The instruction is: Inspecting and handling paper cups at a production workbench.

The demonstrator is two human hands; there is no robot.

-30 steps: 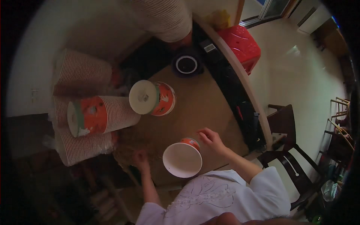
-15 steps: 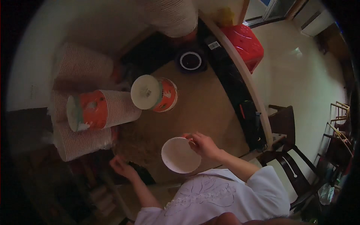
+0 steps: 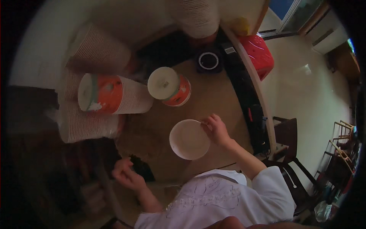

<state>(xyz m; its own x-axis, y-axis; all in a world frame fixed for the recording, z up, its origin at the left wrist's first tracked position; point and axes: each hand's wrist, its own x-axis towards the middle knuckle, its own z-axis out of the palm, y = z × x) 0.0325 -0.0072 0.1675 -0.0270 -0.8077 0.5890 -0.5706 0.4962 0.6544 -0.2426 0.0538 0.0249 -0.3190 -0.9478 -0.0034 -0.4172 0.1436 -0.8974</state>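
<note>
My right hand (image 3: 217,129) pinches the rim of a white paper bucket (image 3: 189,139), its mouth facing up toward me and its inside bare. The bucket is over the near part of the brown table. My left hand (image 3: 127,174) is off to the left by the table's near corner, holding nothing that I can see; its fingers are loosely bent and apart. Farther off, a short stack of upturned paper buckets (image 3: 164,83) with orange and green print stands on the table. To its left a longer nested stack (image 3: 108,94) lies on its side.
Plastic-wrapped stacks of paper buckets (image 3: 89,124) crowd the left side, and another tall stack (image 3: 198,17) stands at the back. A dark round device with a white ring (image 3: 208,60) sits near the far edge. Beyond the raised counter edge are a red stool (image 3: 258,57) and dark chairs (image 3: 286,139).
My right hand has moved the paper bucket slightly away from my body and to the right. My left hand has turned, staying near the table's corner. The whole view has shifted a little.
</note>
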